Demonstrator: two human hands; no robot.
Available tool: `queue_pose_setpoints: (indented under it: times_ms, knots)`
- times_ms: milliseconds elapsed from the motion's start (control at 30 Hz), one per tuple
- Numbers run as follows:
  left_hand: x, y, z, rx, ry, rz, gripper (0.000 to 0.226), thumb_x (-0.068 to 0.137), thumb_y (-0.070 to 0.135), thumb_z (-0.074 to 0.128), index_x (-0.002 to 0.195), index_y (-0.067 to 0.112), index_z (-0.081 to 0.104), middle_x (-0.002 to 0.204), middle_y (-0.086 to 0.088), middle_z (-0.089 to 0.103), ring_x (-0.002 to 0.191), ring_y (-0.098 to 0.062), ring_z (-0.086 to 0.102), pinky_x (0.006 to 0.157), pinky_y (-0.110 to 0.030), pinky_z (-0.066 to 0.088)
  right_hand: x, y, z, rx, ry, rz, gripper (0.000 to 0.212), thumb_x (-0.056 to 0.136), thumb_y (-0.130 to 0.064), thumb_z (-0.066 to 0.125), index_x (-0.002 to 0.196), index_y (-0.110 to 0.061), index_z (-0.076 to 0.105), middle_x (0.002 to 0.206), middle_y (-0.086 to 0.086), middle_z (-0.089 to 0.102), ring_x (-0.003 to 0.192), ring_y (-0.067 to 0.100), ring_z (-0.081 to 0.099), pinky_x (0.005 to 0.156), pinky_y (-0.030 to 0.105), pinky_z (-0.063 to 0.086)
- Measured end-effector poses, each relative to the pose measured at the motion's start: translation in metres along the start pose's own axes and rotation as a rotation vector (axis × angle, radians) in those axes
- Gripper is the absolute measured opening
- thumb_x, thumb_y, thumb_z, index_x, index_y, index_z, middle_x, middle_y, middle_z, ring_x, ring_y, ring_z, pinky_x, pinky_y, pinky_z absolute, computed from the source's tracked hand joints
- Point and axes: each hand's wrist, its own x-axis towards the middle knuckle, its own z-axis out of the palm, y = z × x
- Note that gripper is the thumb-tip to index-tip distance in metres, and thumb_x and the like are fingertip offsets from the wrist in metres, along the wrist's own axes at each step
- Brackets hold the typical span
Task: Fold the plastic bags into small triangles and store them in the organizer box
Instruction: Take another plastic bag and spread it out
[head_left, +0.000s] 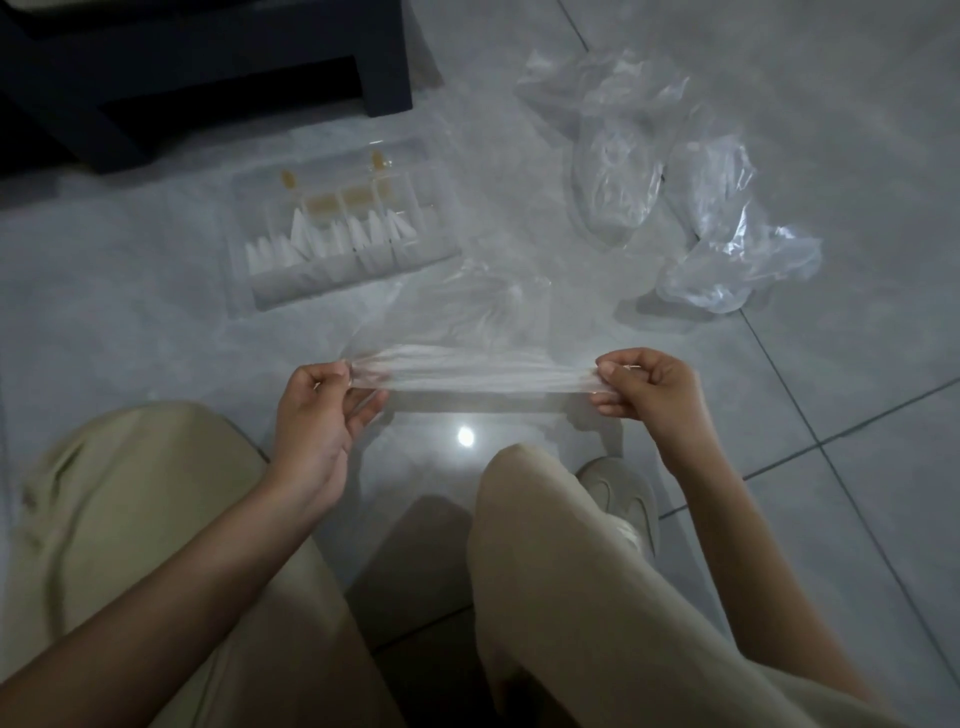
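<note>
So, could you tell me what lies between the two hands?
In the head view, a clear plastic bag, gathered into a strip, spans from the left hand to the right hand.

Left hand and right hand apart; both pinching, fingers curled.

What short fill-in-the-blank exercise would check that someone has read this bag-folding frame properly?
1. The left hand and right hand each pinch one end of a clear plastic bag, stretched above the tiled ____.
2. The organizer box already holds white bags folded into ____.
3. The pile of crumpled bags lies to the ____ of the organizer box.
Missing words: floor; triangles; right.
</note>
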Motion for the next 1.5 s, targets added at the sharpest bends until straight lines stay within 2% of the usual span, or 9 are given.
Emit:
queue_pose_setpoints:
  times_ms: [167, 267, 367, 533, 633, 767, 867, 1200, 1500]
  knots:
    - [-0.001, -0.002, -0.007, 0.081, -0.013, -0.167, 0.021, 0.102, 0.009, 0.043, 0.081, 0.015, 0.045, 0.090, -0.007, 0.063, 0.065, -0.007, 0.068, 0.059, -0.023, 0.058, 0.000, 0.001, -0.007, -0.030, -0.100, 0.037, 0.016, 0.093, 0.003, 0.055, 0.096, -0.011, 0.063, 0.088, 0.011, 0.072, 0.060, 0.012, 0.069, 0.056, 0.018, 0.055]
    - [0.009, 0.001, -0.021, 0.517, -0.224, -0.360, 0.009, 0.099, 0.020, 0.049, 0.091, 0.017, 0.051, 0.094, -0.005, 0.060, 0.077, -0.011, 0.059, 0.064, -0.026, 0.045, 0.010, 0.005, -0.014, -0.324, -0.283, 0.022, 0.028, 0.094, -0.007, 0.058, 0.119, -0.018, 0.052, 0.118, 0.007, 0.066, 0.075, 0.018, 0.071, 0.065, 0.023, 0.056]
    - [0.029, 0.009, -0.019, 0.929, -0.247, -0.123, 0.024, 0.096, 0.023, 0.056, 0.116, 0.011, 0.048, 0.095, -0.004, 0.053, 0.076, -0.015, 0.049, 0.062, -0.027, 0.038, 0.027, 0.002, -0.009, -0.520, -0.313, -0.169, 0.061, 0.096, -0.013, 0.057, 0.145, -0.027, 0.024, 0.129, 0.004, 0.046, 0.095, 0.018, 0.064, 0.082, 0.024, 0.051]
    - [0.067, 0.025, 0.022, 0.794, -0.264, 0.023, 0.044, 0.096, 0.032, 0.056, 0.133, 0.011, 0.044, 0.116, -0.003, 0.054, 0.097, -0.015, 0.055, 0.080, -0.027, 0.041, 0.061, -0.018, 0.020, -0.674, -0.365, -0.412, 0.076, 0.090, 0.006, 0.047, 0.144, -0.040, 0.021, 0.146, 0.007, 0.030, 0.126, 0.019, 0.040, 0.110, 0.032, 0.037]
    - [0.082, 0.016, 0.037, 0.655, -0.358, -0.018, 0.032, 0.093, 0.030, 0.061, 0.117, 0.009, 0.059, 0.103, -0.007, 0.063, 0.081, -0.013, 0.058, 0.070, -0.025, 0.043, 0.074, -0.030, 0.046, -0.679, -0.513, -0.452, 0.067, 0.086, 0.007, 0.044, 0.143, -0.027, 0.035, 0.138, 0.006, 0.033, 0.122, 0.018, 0.040, 0.103, 0.011, 0.035]
    - [0.081, 0.002, 0.045, 0.569, -0.340, 0.099, 0.006, 0.092, 0.018, 0.064, 0.087, 0.017, 0.067, 0.082, 0.001, 0.069, 0.074, -0.012, 0.060, 0.070, -0.023, 0.047, 0.093, -0.021, 0.062, -0.768, -0.593, -0.542, 0.037, 0.085, 0.010, 0.059, 0.120, -0.003, 0.062, 0.127, 0.016, 0.053, 0.122, 0.027, 0.049, 0.107, 0.039, 0.039]
    - [0.080, 0.002, 0.044, 0.526, -0.328, 0.156, 0.016, 0.094, 0.014, 0.060, 0.079, 0.020, 0.065, 0.077, 0.004, 0.066, 0.068, -0.010, 0.056, 0.064, -0.019, 0.044, 0.090, -0.022, 0.063, -0.595, -0.567, -0.459, 0.024, 0.086, 0.001, 0.067, 0.108, -0.008, 0.068, 0.115, 0.001, 0.060, 0.105, 0.006, 0.058, 0.096, 0.025, 0.046]
    - [0.089, -0.001, 0.038, 0.335, -0.248, 0.138, 0.016, 0.095, 0.010, 0.057, 0.105, 0.015, 0.069, 0.073, 0.015, 0.072, 0.091, -0.019, 0.062, 0.090, -0.032, 0.049, 0.048, -0.044, 0.038, -0.017, -0.583, -0.307, 0.009, 0.084, -0.022, 0.063, 0.088, -0.017, 0.071, 0.097, -0.005, 0.071, 0.093, 0.010, 0.063, 0.080, 0.017, 0.047]
    - [0.095, -0.002, 0.033, 0.308, -0.208, 0.095, 0.021, 0.098, 0.013, 0.053, 0.114, 0.010, 0.066, 0.055, 0.015, 0.065, 0.045, 0.003, 0.051, 0.043, -0.008, 0.035, 0.052, -0.066, 0.005, -0.030, -0.575, -0.341, 0.033, 0.088, -0.015, 0.042, 0.061, -0.021, 0.061, 0.057, -0.006, 0.058, 0.062, 0.009, 0.054, 0.069, 0.019, 0.042]
